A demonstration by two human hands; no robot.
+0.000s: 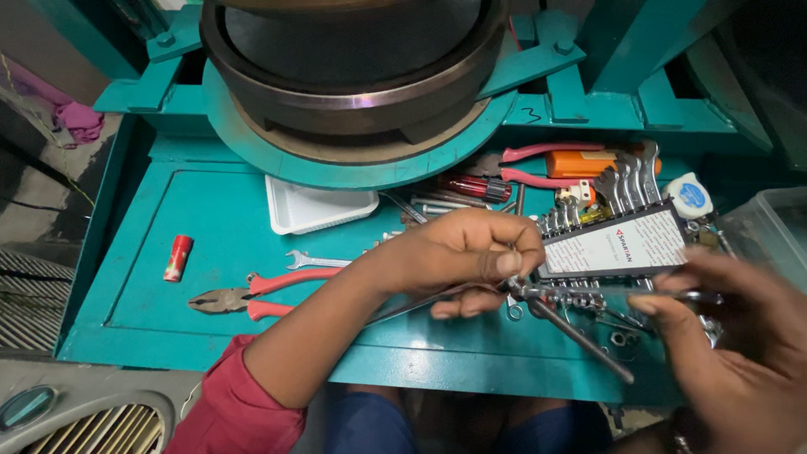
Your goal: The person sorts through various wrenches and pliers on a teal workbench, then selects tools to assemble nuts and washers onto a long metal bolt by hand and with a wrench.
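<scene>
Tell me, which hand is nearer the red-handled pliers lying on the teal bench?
Left. The left hand sits right of the pliers, its forearm beside the handles; the right hand is far across.

Two hands are in view, the left hand (466, 252) and the right hand (731, 336). On the teal counter (210, 227) lie two red-handled pliers (252, 296) (538, 164), one loose spanner (315, 261), one white tray (315, 208), one red screwdriver (475, 187), one small red tube (177, 257), one white tape roll (691, 195) and one rack of spanners (622, 219).
</scene>
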